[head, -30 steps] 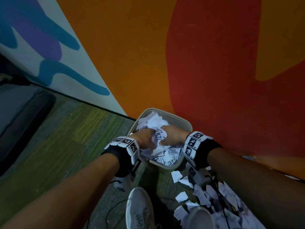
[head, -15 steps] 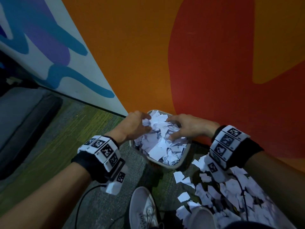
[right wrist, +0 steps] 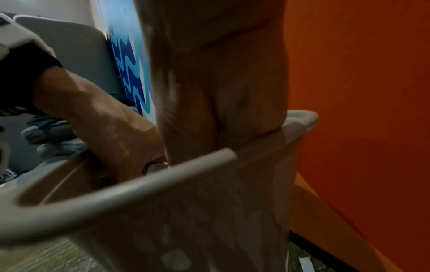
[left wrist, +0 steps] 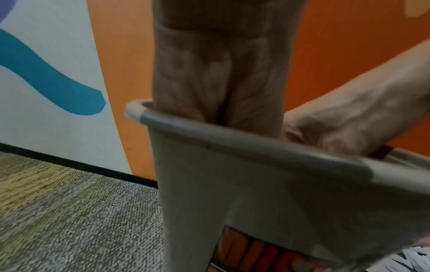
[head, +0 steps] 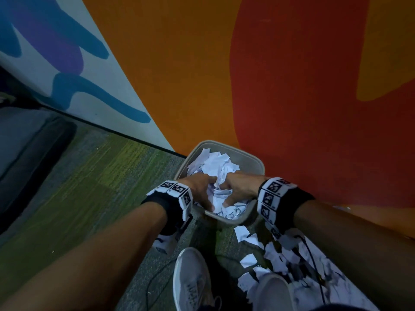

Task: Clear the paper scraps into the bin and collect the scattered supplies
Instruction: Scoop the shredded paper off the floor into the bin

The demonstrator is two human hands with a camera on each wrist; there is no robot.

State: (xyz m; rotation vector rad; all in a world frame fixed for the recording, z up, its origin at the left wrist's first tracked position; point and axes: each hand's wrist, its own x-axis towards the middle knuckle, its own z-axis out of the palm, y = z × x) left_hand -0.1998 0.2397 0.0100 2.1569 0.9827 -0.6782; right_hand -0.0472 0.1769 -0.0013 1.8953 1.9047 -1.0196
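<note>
An orange and red wall (head: 292, 86) rises behind the grey bin (head: 258, 163) at lower centre. Both the left hand (head: 199, 187) and the right hand (head: 239, 189) press into the paper scraps (head: 213, 164) inside; whether their fingers grip paper I cannot tell. More scraps (head: 280, 254) litter the carpet (head: 89, 187) at lower right.

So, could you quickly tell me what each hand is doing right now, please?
Left hand: inside the bin, fingers down in the paper scraps; grip cannot be told.
Right hand: also in the bin, on the scraps; grip cannot be told.
</note>
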